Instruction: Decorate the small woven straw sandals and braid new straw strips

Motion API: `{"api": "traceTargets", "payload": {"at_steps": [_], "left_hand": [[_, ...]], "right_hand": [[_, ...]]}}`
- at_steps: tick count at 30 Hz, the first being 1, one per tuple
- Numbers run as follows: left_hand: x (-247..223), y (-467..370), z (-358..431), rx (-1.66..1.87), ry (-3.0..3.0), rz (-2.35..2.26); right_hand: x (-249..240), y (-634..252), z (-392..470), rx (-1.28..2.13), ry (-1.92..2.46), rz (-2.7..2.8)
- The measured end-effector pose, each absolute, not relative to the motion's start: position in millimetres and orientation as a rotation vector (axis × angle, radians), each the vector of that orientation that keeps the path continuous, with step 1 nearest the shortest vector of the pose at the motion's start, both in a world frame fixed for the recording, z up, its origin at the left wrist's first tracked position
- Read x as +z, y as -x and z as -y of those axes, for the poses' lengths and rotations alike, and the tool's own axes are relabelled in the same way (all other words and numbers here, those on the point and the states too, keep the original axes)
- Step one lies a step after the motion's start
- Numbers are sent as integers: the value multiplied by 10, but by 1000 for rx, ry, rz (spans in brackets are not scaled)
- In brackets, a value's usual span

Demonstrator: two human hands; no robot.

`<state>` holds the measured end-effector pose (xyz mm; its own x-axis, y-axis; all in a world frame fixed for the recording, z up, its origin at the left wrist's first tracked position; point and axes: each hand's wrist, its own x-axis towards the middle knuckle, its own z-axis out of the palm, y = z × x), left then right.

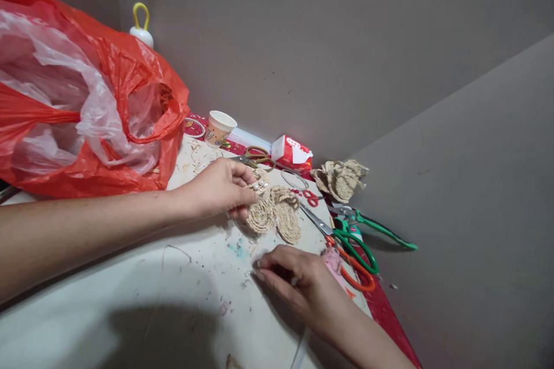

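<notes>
My left hand (pixel 225 189) is closed on the edge of a braided straw ornament (pixel 262 214) with coiled, petal-like loops. Small pearly beads show on its upper part, close to my fingertips. Another rounded loop (pixel 288 225) lies to the right, touching or joined to the ornament; I cannot tell which. Low over the white tabletop (pixel 199 277), my right hand (pixel 305 282) has thumb and forefinger pinched together. Whatever is between them is too small to name. Tiny clear specks lie just beside these fingertips.
A big red plastic bag (pixel 173 86) fills the left. Behind are a paper cup (pixel 220 128), brown-handled scissors (pixel 259 155) and a tissue pack (pixel 291 153). At right lie green-handled scissors (pixel 357 248), orange-handled scissors (pixel 361 282), green pliers (pixel 381 228) and straw pieces (pixel 340 179) against the wall.
</notes>
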<state>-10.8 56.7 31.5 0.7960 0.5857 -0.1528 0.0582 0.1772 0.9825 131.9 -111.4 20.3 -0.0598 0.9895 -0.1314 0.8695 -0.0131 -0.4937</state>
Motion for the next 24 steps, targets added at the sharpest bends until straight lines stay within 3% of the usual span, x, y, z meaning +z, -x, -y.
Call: {"api": "traceTargets", "payload": {"at_steps": [14,24], "left_hand": [[358,164,-499,379,-1387,-458],[413,196,-426,326,-1397,-425]], "right_hand": [[112,-1156,1118,651,1982,1937],[563,-1296,1141,575,1653,1219]]}}
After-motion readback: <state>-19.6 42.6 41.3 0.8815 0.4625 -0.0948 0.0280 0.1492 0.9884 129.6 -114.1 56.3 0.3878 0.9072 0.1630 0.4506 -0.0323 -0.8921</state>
